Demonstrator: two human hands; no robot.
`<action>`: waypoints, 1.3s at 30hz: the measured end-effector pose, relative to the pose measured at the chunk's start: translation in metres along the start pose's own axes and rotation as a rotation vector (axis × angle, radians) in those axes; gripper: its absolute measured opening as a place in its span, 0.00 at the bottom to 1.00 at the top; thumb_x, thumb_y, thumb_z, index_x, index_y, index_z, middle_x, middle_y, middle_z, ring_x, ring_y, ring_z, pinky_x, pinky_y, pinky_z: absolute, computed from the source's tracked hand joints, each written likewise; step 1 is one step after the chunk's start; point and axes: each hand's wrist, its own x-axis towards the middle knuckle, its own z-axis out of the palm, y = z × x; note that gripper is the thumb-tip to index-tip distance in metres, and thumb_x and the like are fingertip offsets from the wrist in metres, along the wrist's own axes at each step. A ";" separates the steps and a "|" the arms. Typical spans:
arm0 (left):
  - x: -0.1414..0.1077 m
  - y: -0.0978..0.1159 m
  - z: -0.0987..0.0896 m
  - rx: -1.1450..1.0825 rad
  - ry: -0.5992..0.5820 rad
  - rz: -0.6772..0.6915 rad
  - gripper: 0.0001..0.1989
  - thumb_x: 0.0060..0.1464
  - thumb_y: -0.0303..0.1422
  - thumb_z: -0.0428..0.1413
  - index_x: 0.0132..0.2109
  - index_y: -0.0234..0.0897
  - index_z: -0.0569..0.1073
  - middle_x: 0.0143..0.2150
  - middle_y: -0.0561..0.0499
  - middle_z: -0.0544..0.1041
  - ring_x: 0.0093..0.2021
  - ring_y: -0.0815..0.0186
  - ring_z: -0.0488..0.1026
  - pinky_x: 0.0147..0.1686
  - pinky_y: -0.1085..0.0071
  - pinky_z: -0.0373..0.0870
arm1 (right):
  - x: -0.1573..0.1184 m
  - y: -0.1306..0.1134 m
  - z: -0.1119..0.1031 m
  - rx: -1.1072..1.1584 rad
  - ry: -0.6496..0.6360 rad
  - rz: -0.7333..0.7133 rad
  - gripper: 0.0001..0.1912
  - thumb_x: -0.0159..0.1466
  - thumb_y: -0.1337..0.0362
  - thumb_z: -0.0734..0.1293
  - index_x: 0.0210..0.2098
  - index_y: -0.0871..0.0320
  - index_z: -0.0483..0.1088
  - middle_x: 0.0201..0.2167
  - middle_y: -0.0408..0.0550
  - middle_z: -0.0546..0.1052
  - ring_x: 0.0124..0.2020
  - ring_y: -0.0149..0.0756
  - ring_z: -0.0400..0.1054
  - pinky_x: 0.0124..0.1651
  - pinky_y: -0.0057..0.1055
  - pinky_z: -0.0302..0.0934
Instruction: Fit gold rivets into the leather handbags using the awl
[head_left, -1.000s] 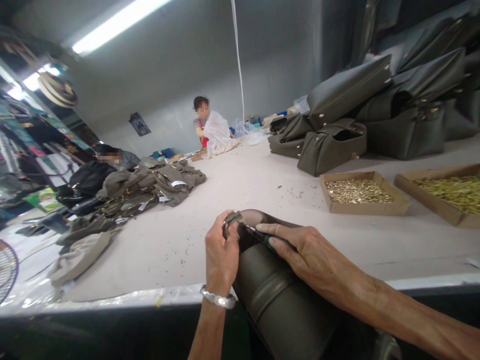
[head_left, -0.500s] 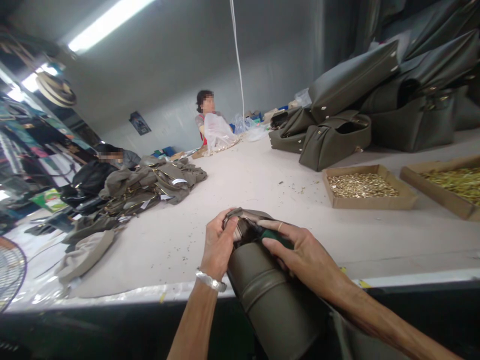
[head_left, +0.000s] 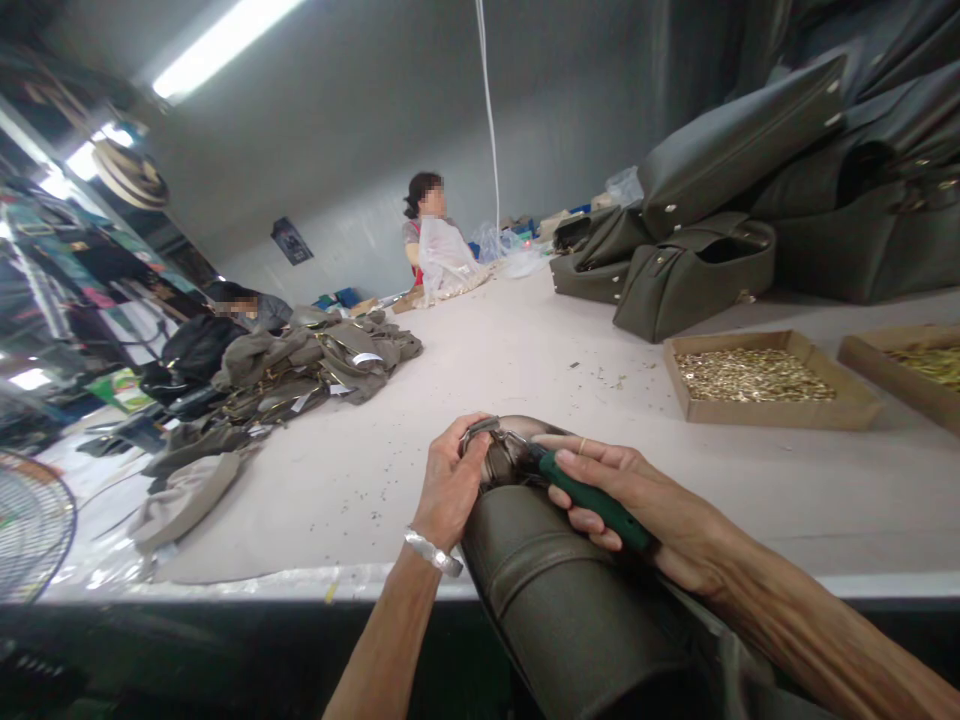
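Note:
A dark olive handbag (head_left: 555,590) lies tilted at the table's front edge, its lower part toward me. My left hand (head_left: 454,475), with a silver bangle on the wrist, is closed on the bag's far top edge, thumb on the near side. My right hand (head_left: 637,490) wraps round a green-handled tool (head_left: 596,500), index finger stretched along it. The tool's dark front end reaches to the bag's opening beside my left thumb; its tip is too small to make out. Lining and a bit of metal show at that opening.
Cardboard trays of gold-coloured fittings (head_left: 750,375) stand at the right, below a stack of olive bags (head_left: 697,270). Soft olive pieces (head_left: 322,360) are heaped at the left. Two people sit beyond, one behind a plastic bag (head_left: 446,255). A fan (head_left: 34,525) is at far left.
My right hand has turned and drawn back a little, so more of the green handle shows. My left hand keeps its hold on the bag. The view has shifted slightly left.

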 end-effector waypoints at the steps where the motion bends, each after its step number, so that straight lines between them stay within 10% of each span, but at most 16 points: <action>1: 0.000 0.000 0.000 0.016 0.005 0.011 0.15 0.54 0.36 0.53 0.46 0.33 0.73 0.41 0.48 0.77 0.42 0.65 0.71 0.46 0.72 0.65 | -0.001 -0.001 -0.001 -0.070 -0.007 -0.014 0.22 0.64 0.59 0.65 0.56 0.60 0.65 0.24 0.41 0.66 0.16 0.19 0.54 0.15 0.13 0.49; 5: 0.000 -0.001 0.000 0.002 0.006 0.022 0.14 0.55 0.36 0.53 0.46 0.33 0.74 0.41 0.48 0.77 0.42 0.65 0.71 0.46 0.71 0.65 | -0.008 -0.005 -0.002 -0.603 0.039 -0.192 0.22 0.64 0.61 0.63 0.57 0.56 0.67 0.24 0.42 0.71 0.18 0.25 0.63 0.18 0.19 0.57; 7: 0.001 -0.002 0.000 -0.001 0.006 0.025 0.14 0.56 0.36 0.53 0.46 0.34 0.74 0.41 0.48 0.78 0.41 0.65 0.71 0.46 0.70 0.65 | -0.010 -0.004 -0.002 -0.880 0.091 -0.376 0.21 0.63 0.63 0.63 0.55 0.55 0.70 0.33 0.47 0.77 0.31 0.34 0.72 0.33 0.28 0.69; 11: 0.000 -0.002 0.000 0.051 0.005 0.059 0.14 0.57 0.35 0.52 0.46 0.35 0.75 0.42 0.49 0.78 0.44 0.65 0.72 0.49 0.70 0.64 | -0.009 0.001 -0.002 -1.146 0.147 -0.586 0.20 0.64 0.65 0.62 0.55 0.53 0.71 0.49 0.46 0.76 0.50 0.42 0.71 0.58 0.41 0.62; 30: -0.011 0.001 0.006 0.433 0.108 0.209 0.16 0.61 0.34 0.45 0.49 0.35 0.73 0.46 0.43 0.77 0.47 0.59 0.73 0.53 0.63 0.65 | -0.006 -0.003 0.014 -1.760 0.129 -0.383 0.22 0.68 0.62 0.59 0.61 0.56 0.63 0.40 0.58 0.77 0.42 0.48 0.73 0.46 0.40 0.64; 39: -0.010 0.004 0.001 0.300 0.073 0.169 0.15 0.56 0.33 0.49 0.46 0.32 0.74 0.45 0.42 0.78 0.47 0.59 0.72 0.54 0.61 0.64 | -0.009 0.002 0.009 -1.654 0.130 -0.418 0.21 0.69 0.61 0.58 0.59 0.57 0.64 0.40 0.58 0.77 0.43 0.47 0.73 0.46 0.38 0.63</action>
